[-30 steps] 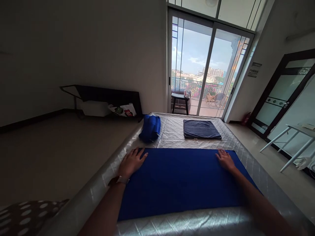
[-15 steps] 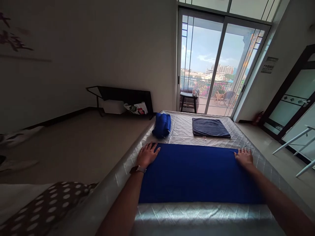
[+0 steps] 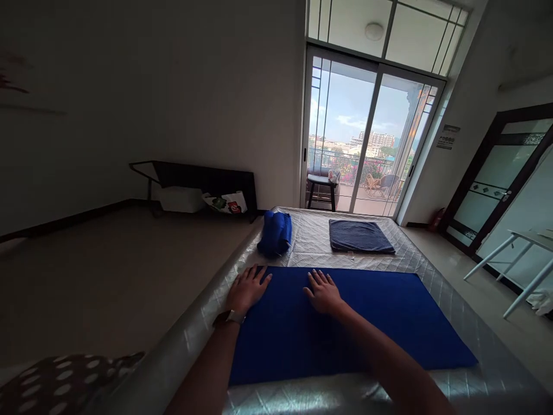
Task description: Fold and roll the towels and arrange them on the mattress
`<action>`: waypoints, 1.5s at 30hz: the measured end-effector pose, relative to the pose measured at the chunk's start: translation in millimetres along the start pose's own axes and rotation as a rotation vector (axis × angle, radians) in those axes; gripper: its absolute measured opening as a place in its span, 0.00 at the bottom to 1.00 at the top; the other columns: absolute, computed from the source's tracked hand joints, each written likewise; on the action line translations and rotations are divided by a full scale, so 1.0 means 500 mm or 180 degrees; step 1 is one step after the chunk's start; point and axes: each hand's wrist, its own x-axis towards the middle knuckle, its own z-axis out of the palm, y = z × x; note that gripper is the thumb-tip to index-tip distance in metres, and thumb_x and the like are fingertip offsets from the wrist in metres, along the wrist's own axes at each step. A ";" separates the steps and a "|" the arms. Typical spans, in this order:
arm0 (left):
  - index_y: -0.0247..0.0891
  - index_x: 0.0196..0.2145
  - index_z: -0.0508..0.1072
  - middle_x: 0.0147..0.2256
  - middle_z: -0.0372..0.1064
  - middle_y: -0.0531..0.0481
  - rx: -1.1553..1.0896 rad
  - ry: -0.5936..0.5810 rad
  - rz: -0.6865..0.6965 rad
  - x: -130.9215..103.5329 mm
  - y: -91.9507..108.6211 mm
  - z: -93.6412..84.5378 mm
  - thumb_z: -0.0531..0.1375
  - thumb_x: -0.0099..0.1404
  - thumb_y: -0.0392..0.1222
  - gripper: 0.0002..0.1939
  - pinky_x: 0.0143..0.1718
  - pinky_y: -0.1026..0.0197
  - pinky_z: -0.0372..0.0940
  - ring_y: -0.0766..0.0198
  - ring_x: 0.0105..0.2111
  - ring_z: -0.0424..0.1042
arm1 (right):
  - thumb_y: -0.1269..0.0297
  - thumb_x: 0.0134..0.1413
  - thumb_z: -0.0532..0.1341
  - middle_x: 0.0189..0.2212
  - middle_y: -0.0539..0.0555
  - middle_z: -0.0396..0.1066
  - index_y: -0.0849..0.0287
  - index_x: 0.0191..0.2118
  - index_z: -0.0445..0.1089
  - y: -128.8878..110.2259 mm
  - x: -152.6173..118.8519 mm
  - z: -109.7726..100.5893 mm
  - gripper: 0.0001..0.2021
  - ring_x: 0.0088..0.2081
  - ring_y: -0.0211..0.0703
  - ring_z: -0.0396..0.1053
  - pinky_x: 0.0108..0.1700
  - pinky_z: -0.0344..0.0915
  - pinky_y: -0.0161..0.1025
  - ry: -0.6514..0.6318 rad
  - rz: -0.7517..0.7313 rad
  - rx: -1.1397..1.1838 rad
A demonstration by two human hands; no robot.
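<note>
A blue cloth, smooth and rectangular, lies flat across the mattress. My left hand rests with spread fingers at its far left corner, a watch on the wrist. Palm down, my right hand is on the cloth near its far edge, left of the middle, with the fingers apart. Neither hand grips anything. Beyond my left hand sits a bunched blue bundle. A folded dark grey-blue towel lies flat farther back on the right of the mattress.
Brown polka-dot fabric is at the lower left. A low black rack holding a white box and a bag stands by the wall. Past the mattress are sliding glass doors. A white-legged table stands at the right.
My right hand has moved left from the cloth's far right corner to left of its middle. My left hand stays at the far left corner. The view has tilted up and turned slightly right.
</note>
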 end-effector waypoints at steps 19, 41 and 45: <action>0.43 0.69 0.58 0.71 0.49 0.43 -0.0017 0.0130 -0.0071 0.012 -0.017 0.018 0.41 0.73 0.58 0.33 0.69 0.45 0.44 0.50 0.70 0.47 | 0.52 0.69 0.38 0.73 0.59 0.42 0.65 0.74 0.43 0.554 -0.244 -0.109 0.34 0.73 0.48 0.40 0.71 0.42 0.51 0.0469 0.2190 -0.0540; 0.43 0.71 0.54 0.71 0.45 0.43 -0.0223 0.0144 -0.0090 0.006 0.000 0.011 0.42 0.74 0.57 0.33 0.69 0.44 0.42 0.51 0.71 0.45 | 0.51 0.69 0.54 0.71 0.58 0.51 0.54 0.68 0.58 0.101 -0.004 -0.002 0.27 0.70 0.56 0.49 0.70 0.44 0.60 0.0231 0.0226 -0.0539; 0.44 0.70 0.57 0.71 0.47 0.43 -0.0153 0.0200 -0.0103 0.010 -0.002 0.017 0.43 0.74 0.56 0.32 0.69 0.44 0.45 0.50 0.70 0.48 | 0.52 0.64 0.61 0.67 0.60 0.55 0.55 0.64 0.62 0.123 0.009 0.003 0.27 0.65 0.59 0.56 0.65 0.52 0.66 0.0159 0.0342 -0.0515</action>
